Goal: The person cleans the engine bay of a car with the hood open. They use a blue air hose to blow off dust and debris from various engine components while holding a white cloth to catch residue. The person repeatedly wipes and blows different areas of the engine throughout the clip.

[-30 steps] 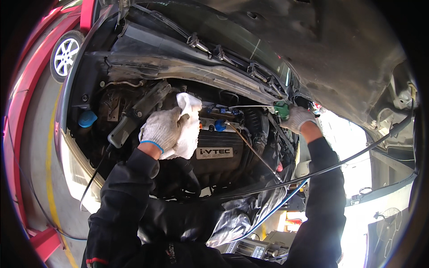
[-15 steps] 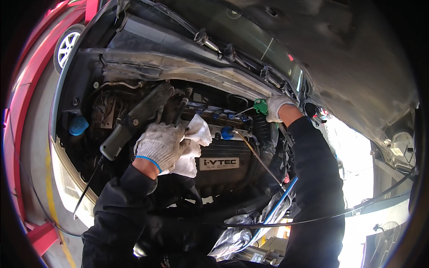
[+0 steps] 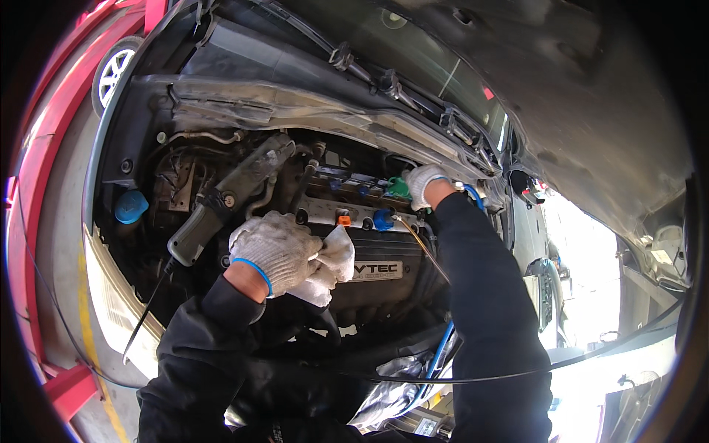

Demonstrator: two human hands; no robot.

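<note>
Grey and long, a corded tool (image 3: 227,199) lies at ten o'clock from the left hand (image 3: 273,247); a bump from that hand could make it slide. The left hand's fingers are curled in, pinching a crumpled white cloth (image 3: 336,255). Its top corner is close to the orange plug (image 3: 343,221), so it could snag there. Next, a blue cap (image 3: 383,219) has a thin rod (image 3: 421,245), which the right sleeve (image 3: 491,317) could knock because it is so near. A green blow gun (image 3: 397,188) is in the curled right hand (image 3: 426,184); I cannot tell how hard it squeezes. The white cloth sits between three and four o'clock of the left hand, touching it. The green blow gun is at nine o'clock from the right hand, touching it too.
</note>
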